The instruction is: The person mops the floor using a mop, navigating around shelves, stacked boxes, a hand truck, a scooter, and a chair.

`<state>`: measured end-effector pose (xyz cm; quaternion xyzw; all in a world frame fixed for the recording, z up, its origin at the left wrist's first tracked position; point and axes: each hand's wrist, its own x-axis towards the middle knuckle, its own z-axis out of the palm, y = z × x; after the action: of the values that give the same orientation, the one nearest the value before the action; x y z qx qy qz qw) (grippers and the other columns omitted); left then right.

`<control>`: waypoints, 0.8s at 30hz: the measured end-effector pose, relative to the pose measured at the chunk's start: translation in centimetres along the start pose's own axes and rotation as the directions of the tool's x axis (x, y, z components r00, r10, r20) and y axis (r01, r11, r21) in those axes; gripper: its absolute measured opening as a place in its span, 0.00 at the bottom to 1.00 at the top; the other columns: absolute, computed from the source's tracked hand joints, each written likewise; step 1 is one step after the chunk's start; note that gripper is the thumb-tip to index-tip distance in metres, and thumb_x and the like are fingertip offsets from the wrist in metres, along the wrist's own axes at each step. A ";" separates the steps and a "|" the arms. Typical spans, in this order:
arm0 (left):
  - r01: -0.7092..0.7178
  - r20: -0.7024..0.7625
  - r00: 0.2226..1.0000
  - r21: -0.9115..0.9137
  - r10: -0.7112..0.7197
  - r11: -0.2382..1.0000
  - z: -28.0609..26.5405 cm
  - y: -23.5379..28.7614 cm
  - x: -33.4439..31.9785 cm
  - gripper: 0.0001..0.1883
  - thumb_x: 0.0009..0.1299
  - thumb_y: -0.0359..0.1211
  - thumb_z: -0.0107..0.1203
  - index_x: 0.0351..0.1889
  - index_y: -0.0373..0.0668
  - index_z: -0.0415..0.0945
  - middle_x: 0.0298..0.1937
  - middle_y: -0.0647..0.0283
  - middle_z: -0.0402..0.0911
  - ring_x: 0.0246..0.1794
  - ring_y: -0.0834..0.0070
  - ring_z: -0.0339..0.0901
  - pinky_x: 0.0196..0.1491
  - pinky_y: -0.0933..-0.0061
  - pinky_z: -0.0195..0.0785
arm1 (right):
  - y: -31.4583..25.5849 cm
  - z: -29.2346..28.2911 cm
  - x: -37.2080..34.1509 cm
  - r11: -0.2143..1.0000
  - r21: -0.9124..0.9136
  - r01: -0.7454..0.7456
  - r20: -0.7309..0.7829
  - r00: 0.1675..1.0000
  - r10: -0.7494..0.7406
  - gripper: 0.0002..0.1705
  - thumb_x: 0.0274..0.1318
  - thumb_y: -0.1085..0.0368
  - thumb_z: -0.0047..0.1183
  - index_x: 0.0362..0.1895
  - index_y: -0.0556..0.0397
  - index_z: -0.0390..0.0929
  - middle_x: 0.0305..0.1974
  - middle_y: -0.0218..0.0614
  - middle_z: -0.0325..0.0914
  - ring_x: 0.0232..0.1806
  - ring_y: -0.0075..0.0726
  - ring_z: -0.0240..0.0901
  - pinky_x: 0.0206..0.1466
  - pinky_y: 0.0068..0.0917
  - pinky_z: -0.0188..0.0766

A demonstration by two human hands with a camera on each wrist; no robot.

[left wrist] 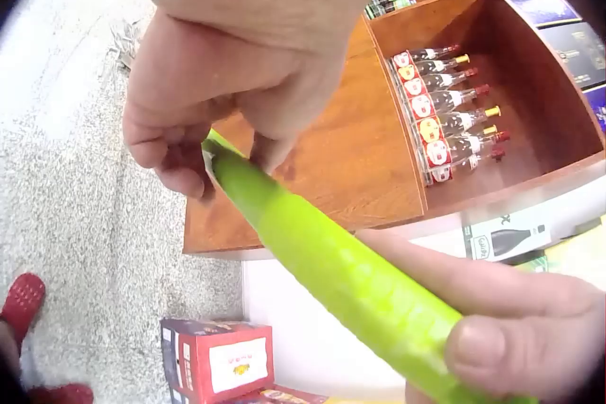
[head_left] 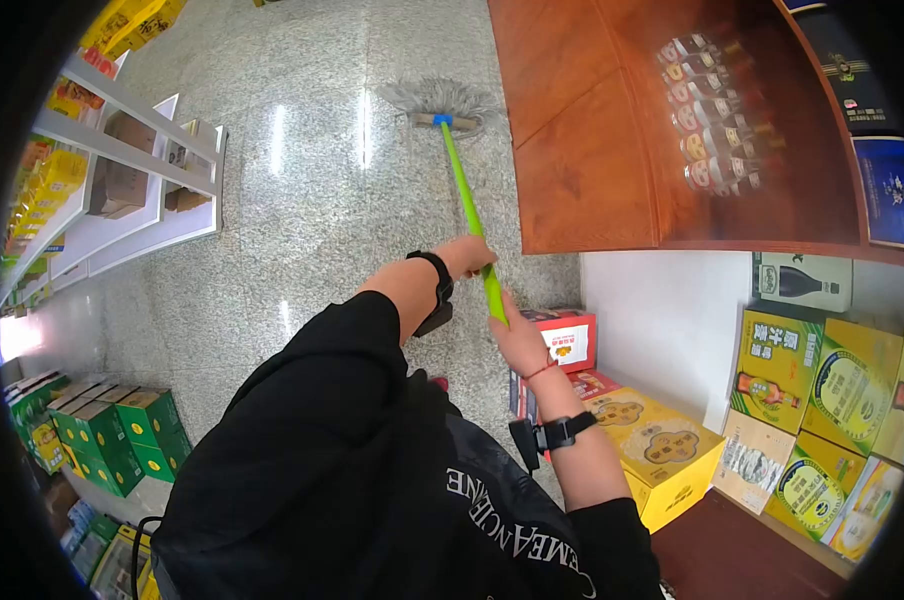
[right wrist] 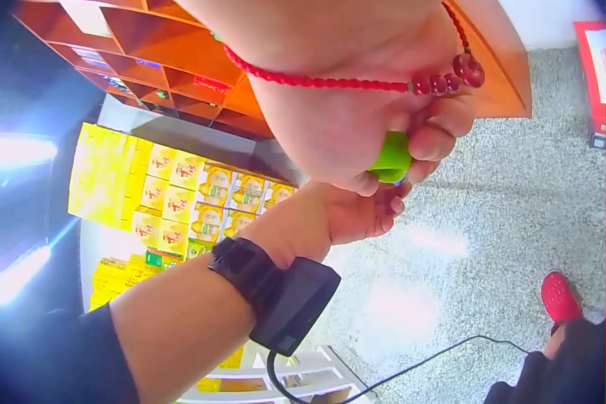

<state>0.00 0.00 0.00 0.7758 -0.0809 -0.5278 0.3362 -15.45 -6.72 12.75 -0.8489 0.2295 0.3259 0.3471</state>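
A mop with a bright green handle (head_left: 464, 185) reaches away from me across the speckled floor (head_left: 312, 180). Its grey string head (head_left: 442, 100), joined by a blue clamp (head_left: 442, 120), lies spread on the floor beside the wooden cabinet (head_left: 582, 150). My left hand (head_left: 464, 257) grips the handle partway down, fingers curled round it in the left wrist view. Nearer my body, my right hand (head_left: 522, 340) holds the thick upper end of the handle. In the right wrist view, the green handle end (right wrist: 391, 158) pokes out of the right fist.
Small bottles (head_left: 707, 115) stand in a row in the cabinet. A red box (head_left: 567, 335) and a yellow carton (head_left: 657, 445) sit close by my right arm. White shelving (head_left: 162, 200) runs along the left, with green cartons (head_left: 122, 430) stacked nearer me.
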 end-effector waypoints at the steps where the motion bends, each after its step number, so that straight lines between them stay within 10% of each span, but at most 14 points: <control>1: 0.007 0.026 1.000 0.005 -0.007 1.000 0.6 0.0 -0.9 0.17 0.58 0.43 0.52 0.27 0.37 0.76 0.23 0.58 0.78 0.18 0.70 0.75 0.24 0.69 0.71 | 0.8 0.6 -0.7 1.000 -0.002 -0.013 0.008 1.000 0.013 0.35 0.53 0.52 0.42 0.63 0.47 0.47 0.53 0.56 0.61 0.55 0.52 0.60 0.55 0.31 0.58; 5: -0.067 0.143 0.988 0.028 0.062 0.997 0.6 0.0 -2.0 0.18 0.58 0.46 0.52 0.27 0.37 0.76 0.22 0.57 0.77 0.19 0.73 0.75 0.20 0.72 0.67 | 4.0 2.4 -1.9 0.974 -0.048 0.221 -0.138 0.964 -0.225 0.34 0.54 0.51 0.38 0.64 0.42 0.43 0.38 0.60 0.70 0.40 0.64 0.68 0.43 0.46 0.64; 16: -0.064 0.677 0.735 0.137 -0.046 0.988 13.1 2.0 -11.5 0.29 0.58 0.58 0.45 0.44 0.44 0.72 0.33 0.56 0.80 0.39 0.67 0.76 0.40 0.64 0.64 | 8.4 -0.8 -23.4 0.996 0.037 0.080 -0.136 0.988 -0.074 0.28 0.51 0.58 0.44 0.59 0.46 0.58 0.47 0.52 0.68 0.46 0.55 0.66 0.47 0.37 0.64; 24: -0.023 0.693 0.704 0.242 -0.156 0.970 13.6 2.2 -11.7 0.29 0.60 0.54 0.42 0.49 0.40 0.69 0.35 0.55 0.79 0.36 0.66 0.76 0.41 0.63 0.64 | 10.5 1.4 -23.3 0.991 -0.089 0.099 -0.159 0.981 -0.112 0.31 0.49 0.58 0.49 0.59 0.45 0.58 0.46 0.50 0.69 0.41 0.56 0.69 0.43 0.40 0.66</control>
<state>-16.42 -2.02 7.30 0.5505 -0.2366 -0.7831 0.1668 -38.40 -8.73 23.93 -0.8971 0.1984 0.2450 0.3095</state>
